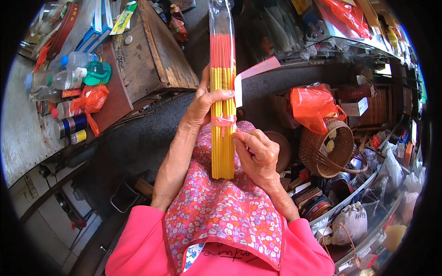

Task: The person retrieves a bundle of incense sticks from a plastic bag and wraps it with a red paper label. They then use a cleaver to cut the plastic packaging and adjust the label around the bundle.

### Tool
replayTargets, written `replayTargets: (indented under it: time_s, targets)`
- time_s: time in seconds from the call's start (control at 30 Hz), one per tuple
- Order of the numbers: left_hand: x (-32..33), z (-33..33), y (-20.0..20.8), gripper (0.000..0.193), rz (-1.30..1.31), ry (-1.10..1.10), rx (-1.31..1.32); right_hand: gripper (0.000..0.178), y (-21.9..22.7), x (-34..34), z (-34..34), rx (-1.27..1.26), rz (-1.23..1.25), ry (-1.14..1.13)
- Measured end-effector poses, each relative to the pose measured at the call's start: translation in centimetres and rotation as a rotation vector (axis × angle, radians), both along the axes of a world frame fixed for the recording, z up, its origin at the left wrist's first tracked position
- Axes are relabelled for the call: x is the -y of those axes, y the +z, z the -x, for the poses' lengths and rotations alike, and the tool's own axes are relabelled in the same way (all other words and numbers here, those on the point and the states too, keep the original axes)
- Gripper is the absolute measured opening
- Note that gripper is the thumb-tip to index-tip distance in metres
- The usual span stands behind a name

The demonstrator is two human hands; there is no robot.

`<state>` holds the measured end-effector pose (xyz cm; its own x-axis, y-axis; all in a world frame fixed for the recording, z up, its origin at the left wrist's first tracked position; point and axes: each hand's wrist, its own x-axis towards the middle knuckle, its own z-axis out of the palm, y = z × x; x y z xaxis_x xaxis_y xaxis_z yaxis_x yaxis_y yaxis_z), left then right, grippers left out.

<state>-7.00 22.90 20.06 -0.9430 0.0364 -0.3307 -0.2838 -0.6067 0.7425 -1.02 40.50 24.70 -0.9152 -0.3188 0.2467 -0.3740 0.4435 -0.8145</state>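
A long bundle of incense sticks, yellow with red ends, stands upright before my chest. Clear plastic wrap covers its upper end and reaches past the red tips. Around the middle runs a pink tie. My left hand grips the bundle from the left, thumb across its front. A white and red paper strip sticks out on the right side. Close to the bundle's right edge, below the tie, my right hand is pinched closed. Some pink shows at its fingertips, but what they hold is unclear.
At left, a table carries bottles and a red bag beside a wooden cabinet. On the right are an orange-red bag, a wicker basket and crowded goods. A floral apron covers my front.
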Motion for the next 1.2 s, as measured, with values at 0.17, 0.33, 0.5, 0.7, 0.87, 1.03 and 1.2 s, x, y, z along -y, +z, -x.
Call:
replayTargets:
  time_s: [0.17, 0.33, 0.5, 0.7, 0.87, 1.03, 1.2]
  targets:
    - [0.7, -0.5, 0.8, 0.089, 0.017, -0.109, -0.056, 0.016, 0.5, 0.3, 0.2, 0.133, 0.056, 0.033]
    - [0.2, -1.5, 0.5, 0.097, 0.009, -0.119, -0.138, 0.015, 0.5, 0.5, 0.8, 0.288, 0.174, 0.015]
    - [0.0, -2.1, 1.5, 0.078, 0.008, -0.153, -0.054, 0.019, -0.6, 0.0, 1.3, 0.472, 0.263, -0.013]
    - [0.5, -2.8, 1.3, 0.079, 0.044, -0.172, -0.025, 0.017, 1.1, 0.8, 1.5, 0.128, 0.085, -0.042]
    - [1.2, -3.0, 0.8, 0.092, 0.019, -0.251, -0.080, 0.019, 0.4, 1.0, 0.6, -0.068, 0.111, 0.012]
    - [1.9, -3.4, 0.3, 0.108, -0.043, -0.306, -0.087, 0.017, 1.3, 1.1, 0.4, 0.166, 0.218, -0.086]
    - [2.1, -3.6, 0.8, 0.099, -0.009, -0.359, -0.143, 0.008, 1.0, 0.4, 0.2, 0.360, 0.295, -0.089]
